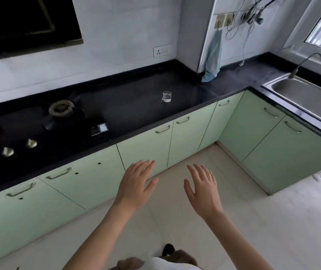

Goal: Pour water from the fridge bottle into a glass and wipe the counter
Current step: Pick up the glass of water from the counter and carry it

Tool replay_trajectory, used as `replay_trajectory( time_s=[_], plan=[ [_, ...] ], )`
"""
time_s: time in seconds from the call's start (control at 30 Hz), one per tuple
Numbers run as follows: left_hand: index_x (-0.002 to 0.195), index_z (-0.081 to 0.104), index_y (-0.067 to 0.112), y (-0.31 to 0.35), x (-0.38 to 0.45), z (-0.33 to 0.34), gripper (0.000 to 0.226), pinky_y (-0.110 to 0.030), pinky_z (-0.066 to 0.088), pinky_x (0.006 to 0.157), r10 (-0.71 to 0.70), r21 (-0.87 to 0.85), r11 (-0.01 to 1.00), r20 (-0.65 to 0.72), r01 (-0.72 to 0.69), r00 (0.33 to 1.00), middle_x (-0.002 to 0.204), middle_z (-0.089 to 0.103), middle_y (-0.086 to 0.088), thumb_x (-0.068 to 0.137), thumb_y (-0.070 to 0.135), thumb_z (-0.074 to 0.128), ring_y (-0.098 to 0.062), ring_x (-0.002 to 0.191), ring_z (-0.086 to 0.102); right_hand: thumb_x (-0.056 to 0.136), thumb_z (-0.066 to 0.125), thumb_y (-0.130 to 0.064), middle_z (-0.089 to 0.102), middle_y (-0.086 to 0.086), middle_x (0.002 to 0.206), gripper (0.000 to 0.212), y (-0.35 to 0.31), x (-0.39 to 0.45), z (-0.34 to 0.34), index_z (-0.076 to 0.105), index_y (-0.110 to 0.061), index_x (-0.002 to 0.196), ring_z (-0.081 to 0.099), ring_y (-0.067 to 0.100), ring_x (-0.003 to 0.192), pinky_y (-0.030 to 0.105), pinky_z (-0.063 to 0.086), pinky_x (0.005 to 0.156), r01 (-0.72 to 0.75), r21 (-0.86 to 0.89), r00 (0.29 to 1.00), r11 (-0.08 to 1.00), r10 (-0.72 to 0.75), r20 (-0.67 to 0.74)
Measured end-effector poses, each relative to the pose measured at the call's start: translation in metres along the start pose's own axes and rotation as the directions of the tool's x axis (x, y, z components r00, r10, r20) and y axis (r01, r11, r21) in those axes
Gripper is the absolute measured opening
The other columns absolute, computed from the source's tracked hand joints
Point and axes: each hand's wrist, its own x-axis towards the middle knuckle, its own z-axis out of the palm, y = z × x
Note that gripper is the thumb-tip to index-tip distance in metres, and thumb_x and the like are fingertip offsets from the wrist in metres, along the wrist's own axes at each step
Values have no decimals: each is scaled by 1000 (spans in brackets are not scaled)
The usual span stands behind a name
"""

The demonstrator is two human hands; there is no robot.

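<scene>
The left hand and right hand are reaching out flat, fingers straight, holding nothing. The glass is sitting far ahead of them on the black counter, with a little water in it.

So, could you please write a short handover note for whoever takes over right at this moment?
Left hand: open, holding nothing, out in front above the floor.
Right hand: open, holding nothing, beside the left.
Glass: upright on the black counter, with some water in it, so pouring looks done.
Fridge bottle: not in view.
Blue cloth: hanging from a wall hook in the corner, lower end on the counter, untouched by either hand.
Left to do: take a cloth and wipe the counter.
</scene>
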Motion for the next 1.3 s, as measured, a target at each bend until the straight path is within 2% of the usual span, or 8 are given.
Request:
replay_trajectory(
  time_s=[0.23,0.43,0.67,0.83,0.93,1.07,1.2,1.3],
  plan=[
    [137,51,14,-23,74,16,55,-40,35,110,-36,16,999,23,35,999,136,56,-3,95,46,32,-25,128,48,96,32,-40,52,11,141,54,20,85,9,50,-11,138,41,35,134,49,32,110,33,-24,998,999,-32,46],
    [139,49,15,-70,142,29,55,-40,33,112,-29,23,999,69,28,997,139,53,-2,96,45,31,-23,130,46,96,28,-44,46,8,147,58,20,165,37,46,-14,142,35,33,139,47,26,114,14,-40,995,999,-10,97],
    [140,48,16,-134,260,17,58,-38,26,113,-12,9,1000,68,11,998,140,52,-2,95,48,29,-24,132,44,99,51,-28,45,8,148,45,7,285,54,47,-13,141,36,31,139,46,27,115,2,-34,999,999,-1,38],
    [138,49,14,-166,332,7,57,-41,33,112,43,6,999,53,-43,998,138,54,-3,95,46,32,-24,131,47,99,42,-33,46,8,146,46,-2,359,56,49,-13,140,37,30,139,46,30,114,-14,-20,1000,1000,14,-11],
    [138,49,14,-175,364,10,56,-39,32,111,53,-2,999,55,-53,997,137,55,-4,95,45,33,-24,130,47,98,52,-26,44,9,148,46,-1,391,59,47,-12,142,34,31,141,44,26,116,-33,-14,999,999,32,-19],
    [138,49,13,-181,399,22,57,-37,31,110,52,-11,999,81,-51,995,137,55,-4,94,46,33,-23,130,48,97,55,-30,39,5,152,53,11,427,63,40,-17,147,29,29,144,43,25,118,-6,-5,1000,1000,6,21],
    [141,45,15,-184,432,40,60,-38,32,113,7,-6,1000,93,-6,996,141,52,-3,94,49,31,-22,133,45,91,63,-36,24,4,159,74,35,466,64,23,-31,153,16,29,148,43,18,119,41,-12,990,999,-39,136],
    [144,41,17,-183,459,53,63,-40,32,114,-51,-3,999,94,52,994,143,49,-2,93,52,28,-21,135,41,90,64,-36,17,4,161,80,55,502,61,16,-35,154,9,29,149,43,16,119,87,-16,973,996,-82,215]
  ],
)
